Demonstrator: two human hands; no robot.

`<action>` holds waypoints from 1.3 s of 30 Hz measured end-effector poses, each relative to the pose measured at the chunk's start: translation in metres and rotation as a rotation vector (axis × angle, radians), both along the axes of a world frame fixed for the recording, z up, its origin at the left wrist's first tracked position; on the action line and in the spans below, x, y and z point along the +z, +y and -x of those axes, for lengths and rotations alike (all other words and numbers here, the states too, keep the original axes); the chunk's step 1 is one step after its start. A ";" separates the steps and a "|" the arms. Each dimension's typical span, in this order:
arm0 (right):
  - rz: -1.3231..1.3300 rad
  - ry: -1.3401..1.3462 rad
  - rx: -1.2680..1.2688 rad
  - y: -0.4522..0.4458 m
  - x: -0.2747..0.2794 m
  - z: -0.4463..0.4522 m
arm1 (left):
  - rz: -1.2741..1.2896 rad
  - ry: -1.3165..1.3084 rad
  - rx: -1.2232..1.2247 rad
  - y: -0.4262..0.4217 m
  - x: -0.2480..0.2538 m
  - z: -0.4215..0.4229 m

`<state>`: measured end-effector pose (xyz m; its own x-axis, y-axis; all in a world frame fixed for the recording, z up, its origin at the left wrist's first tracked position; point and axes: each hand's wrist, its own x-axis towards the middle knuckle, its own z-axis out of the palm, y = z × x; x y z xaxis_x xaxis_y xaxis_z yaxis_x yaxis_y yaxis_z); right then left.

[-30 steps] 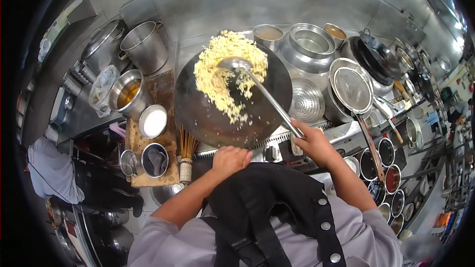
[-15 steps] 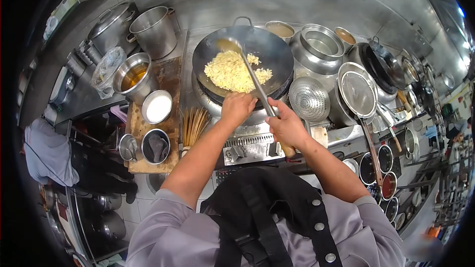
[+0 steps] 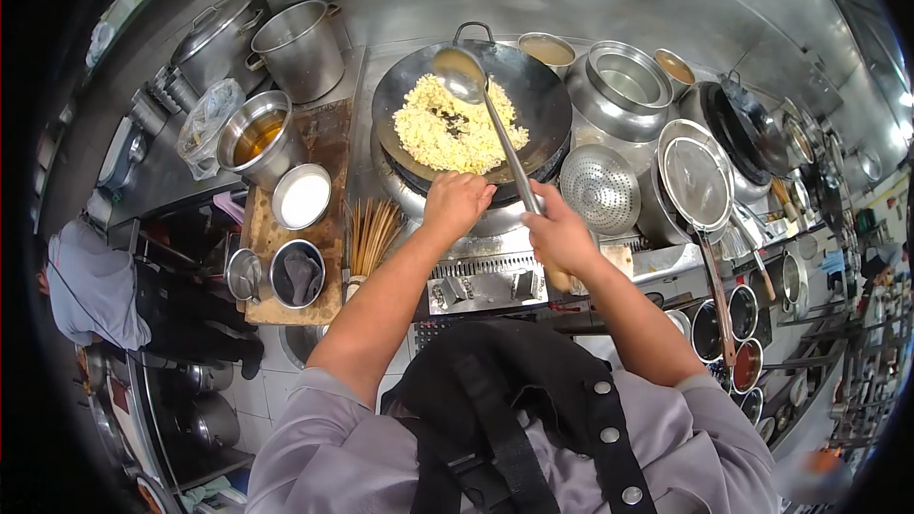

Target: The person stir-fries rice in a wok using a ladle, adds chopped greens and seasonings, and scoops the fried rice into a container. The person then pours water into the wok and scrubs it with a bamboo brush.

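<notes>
My right hand (image 3: pixel 562 236) is closed round the long handle of a ladle (image 3: pixel 507 148), its wooden end showing below the fist. The ladle's bowl is over the far part of a dark wok (image 3: pixel 543 105), above yellowish fried rice (image 3: pixel 433 133). The rice lies in a ring with a bare dark patch near its middle. My left hand (image 3: pixel 459 205) is wrapped at the wok's near edge, on the side facing me; the part it grips is hidden under the fingers. The wok rests on a burner, and a loop handle rises from its far rim.
To the left, a wooden board (image 3: pixel 319 148) bears a pot of amber liquid (image 3: pixel 255 141), a bowl of white contents (image 3: pixel 302 197) and a cup of bamboo sticks (image 3: pixel 369 236). A perforated skimmer (image 3: pixel 600 188) and mesh strainers (image 3: pixel 697 181) lie right. A person (image 3: pixel 100 286) stands far left.
The ladle's bowl has moved slightly right and now shows clearly above the rice. The rice has spread from a heap into a ring. My left hand stays at the wok's near edge.
</notes>
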<state>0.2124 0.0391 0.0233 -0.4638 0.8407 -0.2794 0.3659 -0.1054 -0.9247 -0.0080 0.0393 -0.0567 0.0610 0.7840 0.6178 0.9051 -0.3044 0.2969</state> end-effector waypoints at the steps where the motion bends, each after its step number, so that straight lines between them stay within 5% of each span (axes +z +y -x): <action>1: 0.125 0.160 -0.009 -0.003 0.011 -0.015 | -0.001 0.000 0.003 0.001 -0.002 0.000; 5: 0.647 0.380 0.024 0.011 0.000 -0.047 | -0.042 -0.003 0.016 0.003 -0.001 0.000; 7: 0.656 0.372 -0.001 0.034 -0.028 -0.031 | -0.002 -0.003 0.014 0.001 0.000 -0.002; 9: 0.023 0.058 -0.040 0.044 -0.036 -0.010 | -0.012 0.010 0.005 0.000 0.001 -0.001; 15: -0.078 0.040 -0.240 0.053 -0.049 -0.017 | -0.052 0.000 -0.008 0.002 0.001 0.002; 17: 0.030 0.066 -0.194 0.048 -0.063 0.007 | -0.056 -0.009 -0.014 0.003 0.002 0.000; 21: 0.279 0.297 -0.010 0.057 -0.009 -0.008 | -0.080 -0.018 -0.029 0.003 0.000 0.004; 27: -0.129 0.073 -0.185 0.096 -0.021 0.007 | -0.033 -0.008 -0.027 0.004 0.001 0.006; 31: -0.139 -0.149 0.123 0.096 -0.035 0.036 | -0.014 -0.017 -0.007 0.006 0.002 0.004; 33: -0.444 -0.309 0.318 0.076 -0.046 0.014 | 0.009 -0.026 -0.027 0.006 0.004 0.006; 35: -0.430 -0.439 0.481 0.041 -0.013 -0.030 | 0.080 -0.028 -0.023 0.004 0.005 0.005; 39: 0.025 -0.543 0.471 -0.024 0.083 -0.121 | 0.217 -0.068 -0.021 -0.024 0.039 -0.012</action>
<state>0.3338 0.0147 0.1068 -0.5654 0.5763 -0.5902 0.7855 0.1579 -0.5984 0.0042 0.0156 -0.0178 0.0422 0.8980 0.4380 0.8749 -0.2449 0.4178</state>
